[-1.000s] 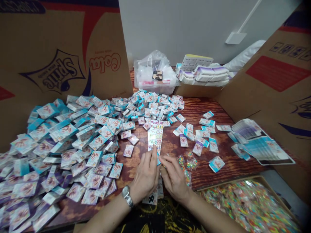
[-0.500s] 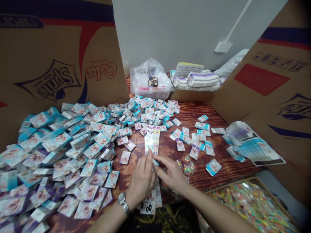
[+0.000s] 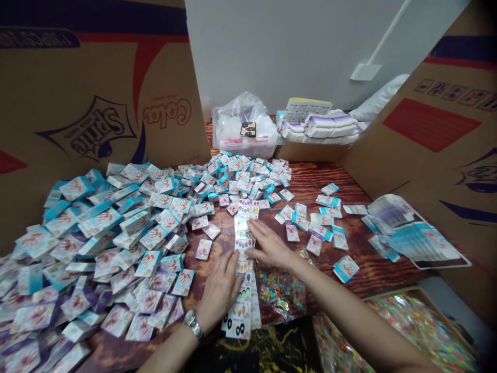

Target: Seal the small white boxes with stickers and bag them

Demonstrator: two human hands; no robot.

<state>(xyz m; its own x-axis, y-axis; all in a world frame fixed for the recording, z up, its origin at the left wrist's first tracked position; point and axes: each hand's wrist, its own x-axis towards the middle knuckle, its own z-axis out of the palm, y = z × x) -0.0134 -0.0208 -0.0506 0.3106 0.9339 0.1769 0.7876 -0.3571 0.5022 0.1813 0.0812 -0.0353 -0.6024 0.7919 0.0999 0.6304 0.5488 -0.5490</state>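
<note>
A long strip of printed sticker sheets [image 3: 244, 259] lies flat on the reddish wooden table [image 3: 318, 181], running toward me. My right hand [image 3: 269, 246] rests on the strip with its fingers spread, and it holds nothing. My left hand [image 3: 221, 290] lies against the strip's left edge, with a wristwatch [image 3: 192, 324] on that wrist. Its fingers are apart. Just right of the strip's lower part sits a clear bag of colourful sparkly pieces [image 3: 279, 292]. Small white-and-blue packets printed with a red hand [image 3: 147, 264] form a large heap left of my hands.
Cardboard panels stand at the left [image 3: 89, 93] and right [image 3: 427, 129]. Loose packets [image 3: 314, 228] and a pile of printed sheets [image 3: 411, 233] lie to the right. A plastic tub [image 3: 244, 132] and white-and-purple stacks [image 3: 318, 127] stand behind. A tray of colourful packets [image 3: 411, 331] sits lower right.
My hands have moved apart from their pinch on the strip. The strip now lies flat and reaches further toward me, and my right hand has moved up onto it.
</note>
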